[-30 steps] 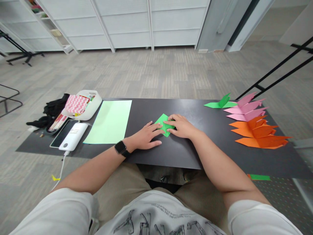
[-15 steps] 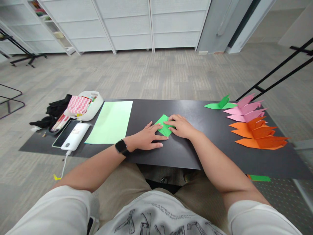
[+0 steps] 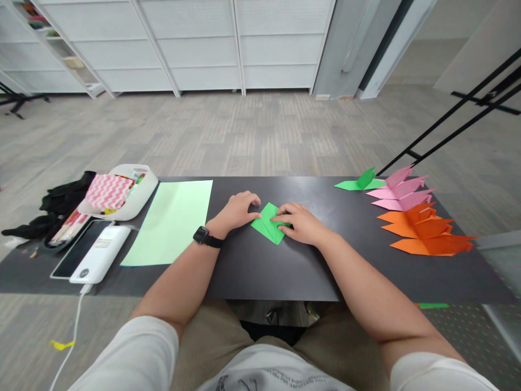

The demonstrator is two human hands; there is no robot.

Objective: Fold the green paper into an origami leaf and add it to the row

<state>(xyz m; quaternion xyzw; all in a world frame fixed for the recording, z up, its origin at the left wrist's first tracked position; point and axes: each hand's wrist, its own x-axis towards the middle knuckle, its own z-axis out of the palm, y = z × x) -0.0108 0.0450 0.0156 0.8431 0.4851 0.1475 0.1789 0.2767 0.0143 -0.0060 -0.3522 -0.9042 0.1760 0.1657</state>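
A small folded sheet of green origami paper lies on the dark table, diamond-shaped with fold lines across it. My right hand holds its right side, fingers bent onto the paper. At its left corner rests the thumb of my left hand. The thumb and index finger of that hand are apart, and its other fingers are partly hidden. A dark smartwatch sits on my left wrist.
Light green paper sheets lie to the left, beside a white basket, a phone and a white power bank. On the right stand green, pink and orange folded paper birds.
My left hand has lifted off the green paper's surface and drawn back to its left corner, fingers now curled rather than spread flat. My right hand stays on it. The camera view has shifted.
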